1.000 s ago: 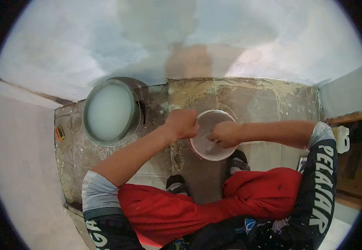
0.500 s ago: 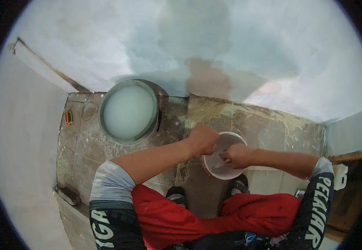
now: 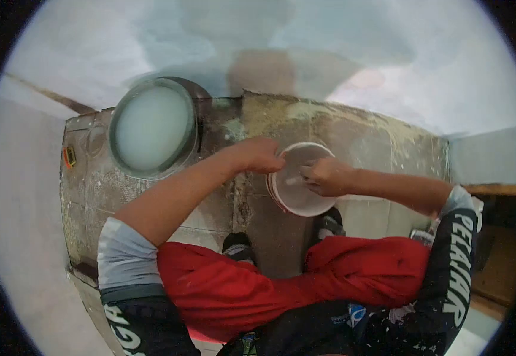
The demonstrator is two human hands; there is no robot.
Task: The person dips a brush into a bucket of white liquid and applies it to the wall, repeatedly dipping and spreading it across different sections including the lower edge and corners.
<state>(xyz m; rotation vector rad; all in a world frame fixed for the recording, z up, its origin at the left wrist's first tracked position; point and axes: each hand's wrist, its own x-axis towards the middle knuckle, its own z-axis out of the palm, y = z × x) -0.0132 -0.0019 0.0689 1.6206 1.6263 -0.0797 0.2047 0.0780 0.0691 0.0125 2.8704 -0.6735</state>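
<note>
A small white bucket (image 3: 298,203) stands on the floor between my feet, with pale, whitish contents inside. My left hand (image 3: 262,155) is closed at the bucket's left rim, apparently gripping it. Over the bucket's opening, my right hand (image 3: 328,177) is closed, fingers pointing down and inward. Something thin and pale seems to stick out below those fingers, but its kind is hard to make out. To the left, a larger grey-green tub (image 3: 114,142) holds cloudy whitish liquid (image 3: 154,126).
A wall (image 3: 210,35) rises just beyond the tub. Splashes mark the tiled floor (image 3: 359,133). A small yellow-and-red object (image 3: 69,156) lies at the far left. At the right are wooden furniture (image 3: 501,255) and a small container (image 3: 422,236) beside my knee.
The view has shifted, so the tub, bucket and hands appear further left and higher. My left hand stays at the rim; my right hand remains over the bucket.
</note>
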